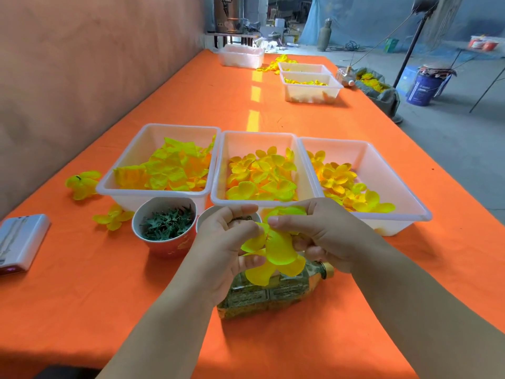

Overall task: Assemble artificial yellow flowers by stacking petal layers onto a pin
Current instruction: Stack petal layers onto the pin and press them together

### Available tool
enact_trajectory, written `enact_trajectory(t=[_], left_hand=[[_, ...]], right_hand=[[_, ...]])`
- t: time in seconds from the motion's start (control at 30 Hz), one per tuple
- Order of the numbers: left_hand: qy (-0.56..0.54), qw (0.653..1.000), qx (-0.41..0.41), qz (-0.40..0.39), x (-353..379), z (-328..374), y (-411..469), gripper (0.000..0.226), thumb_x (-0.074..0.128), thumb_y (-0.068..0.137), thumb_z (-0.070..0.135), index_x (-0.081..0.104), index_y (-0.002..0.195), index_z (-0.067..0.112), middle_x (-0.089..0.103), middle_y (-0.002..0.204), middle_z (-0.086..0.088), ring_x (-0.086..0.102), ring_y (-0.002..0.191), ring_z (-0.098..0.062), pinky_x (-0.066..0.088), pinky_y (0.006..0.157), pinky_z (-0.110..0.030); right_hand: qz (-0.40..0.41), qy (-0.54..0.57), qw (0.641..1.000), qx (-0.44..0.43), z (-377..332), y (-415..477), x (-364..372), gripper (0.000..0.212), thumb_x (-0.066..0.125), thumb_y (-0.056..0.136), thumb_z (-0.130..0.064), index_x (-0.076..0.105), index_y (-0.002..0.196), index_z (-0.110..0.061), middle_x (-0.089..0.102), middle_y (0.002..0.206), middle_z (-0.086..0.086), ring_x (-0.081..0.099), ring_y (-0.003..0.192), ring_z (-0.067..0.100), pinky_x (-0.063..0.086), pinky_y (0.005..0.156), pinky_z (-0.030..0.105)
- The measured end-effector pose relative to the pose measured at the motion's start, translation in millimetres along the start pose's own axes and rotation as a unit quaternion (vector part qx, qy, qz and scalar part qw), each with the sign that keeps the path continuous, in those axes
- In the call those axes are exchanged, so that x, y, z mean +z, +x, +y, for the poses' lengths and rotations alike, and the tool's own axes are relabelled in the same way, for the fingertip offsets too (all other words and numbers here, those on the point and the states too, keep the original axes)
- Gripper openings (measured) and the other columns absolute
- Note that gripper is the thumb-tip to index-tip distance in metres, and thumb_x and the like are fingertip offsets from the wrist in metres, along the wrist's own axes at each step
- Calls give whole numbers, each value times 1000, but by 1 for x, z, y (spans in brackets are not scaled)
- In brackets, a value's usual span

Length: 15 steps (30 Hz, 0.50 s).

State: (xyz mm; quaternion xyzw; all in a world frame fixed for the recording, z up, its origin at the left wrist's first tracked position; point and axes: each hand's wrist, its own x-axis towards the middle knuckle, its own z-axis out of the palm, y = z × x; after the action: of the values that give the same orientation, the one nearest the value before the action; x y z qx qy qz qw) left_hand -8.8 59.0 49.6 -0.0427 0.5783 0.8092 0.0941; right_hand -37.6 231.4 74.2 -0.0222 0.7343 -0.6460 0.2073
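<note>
A half-built yellow flower (276,255) of stacked petal layers hangs between both hands above the orange table. My left hand (226,247) pinches its left side with thumb and fingers. My right hand (317,231) pinches the top petals from the right. The pin is hidden by the petals. Behind the hands stand three white bins: large petals in the left bin (128,170), medium petals in the middle bin (226,149), small petals in the right bin (382,165). A red cup of green calyx pieces (165,224) sits left of my left hand. A second cup (205,217) is mostly hidden behind that hand.
A clear plastic bottle (273,294) lies on its side under the hands. Two loose yellow flowers (82,184) (113,217) lie left of the bins. A white phone-like object (19,242) is at the left edge. More white bins (311,88) stand farther down the table.
</note>
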Motion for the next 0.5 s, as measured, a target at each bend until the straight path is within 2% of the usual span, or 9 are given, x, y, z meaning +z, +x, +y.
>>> enact_trajectory(t=[0.1,0.2,0.27,0.33,0.4,0.5], left_hand=[[-3,1000,-1,-2,1,1,-1,63,81,60,22,64,120,12,70,103,-6,66,89,-15,48,48,-26],[-19,1000,-11,-20,0,3,-2,65,86,59,13,63,120,13,72,93,-3,68,84,-16,49,49,-25],[-37,999,-25,-29,0,4,-2,67,89,57,8,63,119,14,73,91,-4,69,80,-17,50,49,-25],[-52,998,-32,-29,1,4,-1,61,79,59,13,62,118,14,72,95,-8,68,81,-19,50,49,-25],[-58,997,-33,-31,1,3,-1,48,75,71,8,62,117,14,70,101,-11,69,80,-20,52,50,-24],[-55,997,-29,-40,0,1,-1,32,66,84,-1,64,112,15,71,99,-9,72,74,-16,53,52,-23]], right_hand=[[-20,-1,1000,-7,0,0,0,13,79,80,-23,78,92,-18,50,59,-7,31,37,6,18,36,15],[-42,21,999,12,1,-1,0,7,78,80,-26,79,86,-29,51,60,-12,30,40,5,19,36,15],[-44,42,998,36,3,-1,1,6,75,83,-25,79,85,-30,55,62,-11,34,42,5,20,36,15],[-40,60,996,59,4,0,1,6,74,84,-24,79,86,-26,60,66,-8,34,46,7,16,37,15],[-42,82,992,83,5,1,0,7,72,86,-22,75,92,-20,61,69,-6,32,49,8,11,41,17],[-56,107,987,105,6,0,-2,4,67,88,-17,68,91,-18,58,66,-6,32,45,6,9,46,20]])
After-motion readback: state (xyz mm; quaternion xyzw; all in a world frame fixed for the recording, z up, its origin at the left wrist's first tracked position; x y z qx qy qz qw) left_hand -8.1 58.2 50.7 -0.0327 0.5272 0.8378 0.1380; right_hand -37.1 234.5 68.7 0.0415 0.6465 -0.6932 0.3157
